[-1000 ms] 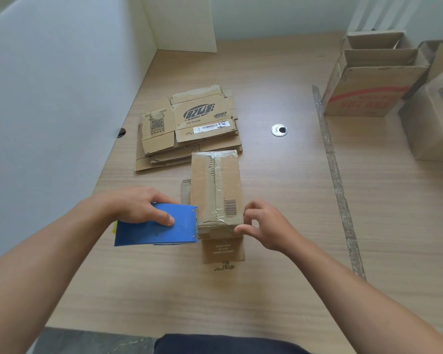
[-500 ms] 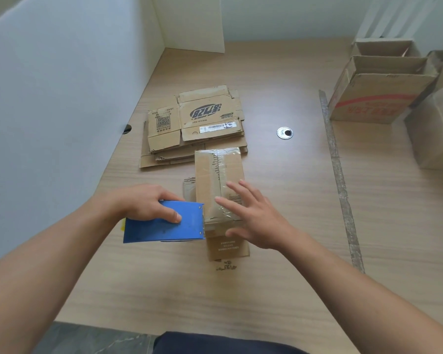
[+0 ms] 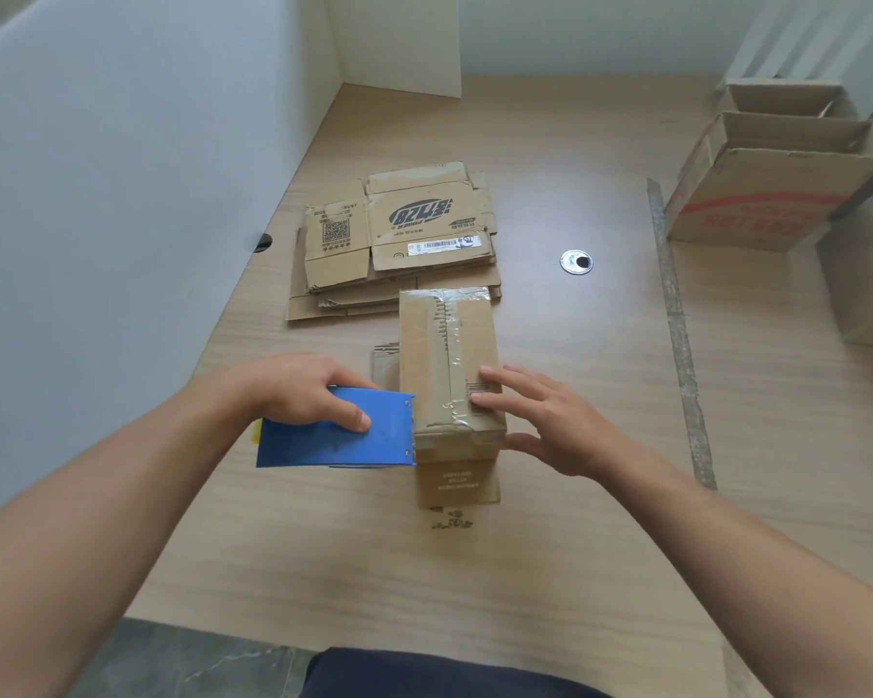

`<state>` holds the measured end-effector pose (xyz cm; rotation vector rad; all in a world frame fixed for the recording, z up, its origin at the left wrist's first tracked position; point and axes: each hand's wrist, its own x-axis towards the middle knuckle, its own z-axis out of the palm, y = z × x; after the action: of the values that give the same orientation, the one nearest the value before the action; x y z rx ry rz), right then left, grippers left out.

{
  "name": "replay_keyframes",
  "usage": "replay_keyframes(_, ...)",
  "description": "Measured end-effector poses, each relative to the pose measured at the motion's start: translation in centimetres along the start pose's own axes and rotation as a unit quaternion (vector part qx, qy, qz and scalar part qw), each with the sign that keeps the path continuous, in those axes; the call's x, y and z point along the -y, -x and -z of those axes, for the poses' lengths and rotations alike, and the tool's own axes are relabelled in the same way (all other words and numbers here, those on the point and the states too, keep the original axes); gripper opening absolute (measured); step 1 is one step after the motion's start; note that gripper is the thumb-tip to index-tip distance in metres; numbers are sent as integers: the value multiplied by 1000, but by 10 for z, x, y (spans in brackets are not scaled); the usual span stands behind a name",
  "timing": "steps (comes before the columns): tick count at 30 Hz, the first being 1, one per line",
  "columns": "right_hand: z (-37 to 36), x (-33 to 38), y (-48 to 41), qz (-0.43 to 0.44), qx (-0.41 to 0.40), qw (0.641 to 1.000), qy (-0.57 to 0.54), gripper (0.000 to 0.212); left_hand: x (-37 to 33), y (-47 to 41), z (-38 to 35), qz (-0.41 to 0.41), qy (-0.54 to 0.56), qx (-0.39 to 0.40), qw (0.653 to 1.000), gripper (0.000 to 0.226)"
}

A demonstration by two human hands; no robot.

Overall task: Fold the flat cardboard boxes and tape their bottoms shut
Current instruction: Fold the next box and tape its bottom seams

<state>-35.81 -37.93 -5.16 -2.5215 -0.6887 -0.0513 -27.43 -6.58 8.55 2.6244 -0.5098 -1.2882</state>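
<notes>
Both hands meet at the near end of the small brown taped cardboard box (image 3: 444, 345), which stands on the pale wooden table (image 3: 550, 571) straight ahead, long axis running away from the person. Left hand (image 3: 303, 390) grips the blue flat-sided tape dispenser (image 3: 338, 440), whose edge is against the box's left side. Right hand (image 3: 550, 425) lies open, fingers straight on the taped top (thumb low at the right side). The stack of flat cardboard boxes (image 3: 404, 234) lies just beyond.
</notes>
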Motion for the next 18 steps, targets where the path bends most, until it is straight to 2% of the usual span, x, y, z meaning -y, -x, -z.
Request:
replay_keyframes(5, -8, 6, 1, -11, -33, 999, 36, 68, 3, -2, -1, -5, 5, -2, 1000, 27)
replay_keyframes(10, -3, 27, -16, 10, -56, 991, 121, 48, 4, -2, -2, -2, 11, 1, 1000, 28)
replay_keyframes(14, -10, 45, -33, 40, -16, 993, 110, 60, 5, -2, -3, -6, 14, 3, 1000, 36)
replay_keyframes(18, -31, 44, -34, 55, -70, 990, 111, 55, 6, 0, -5, -16, 15, 4, 1000, 36)
